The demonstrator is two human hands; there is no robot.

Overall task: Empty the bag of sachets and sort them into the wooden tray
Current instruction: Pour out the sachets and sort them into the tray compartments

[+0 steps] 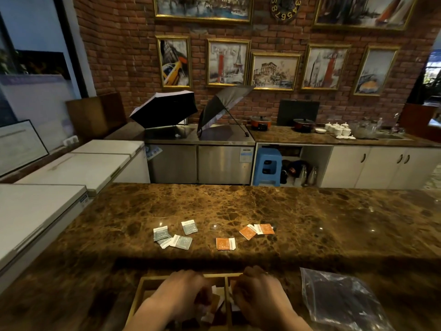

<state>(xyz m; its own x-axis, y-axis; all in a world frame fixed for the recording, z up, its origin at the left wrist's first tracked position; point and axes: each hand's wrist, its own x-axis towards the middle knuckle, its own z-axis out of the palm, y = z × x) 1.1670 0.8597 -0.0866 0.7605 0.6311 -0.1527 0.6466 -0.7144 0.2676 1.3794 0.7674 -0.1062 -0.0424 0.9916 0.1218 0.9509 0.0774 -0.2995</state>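
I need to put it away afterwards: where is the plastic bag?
The plastic bag lies flat on the counter at lower right, beside the wooden tray.

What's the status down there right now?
Both hands, left hand and right hand, in wooden tray, handling sachets. Grey sachets, orange sachets unsorted on counter. Plastic bag aside. Nothing blocking.

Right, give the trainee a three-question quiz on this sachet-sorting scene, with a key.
1. True or false: the plastic bag lies on the right hand side of the wooden tray.
2. How many orange sachets lie out on the counter?
3. The grey sachets sit: A) left of the orange ones, B) right of them, C) inside the bag.

Key: 1 true; 2 three; 3 A.
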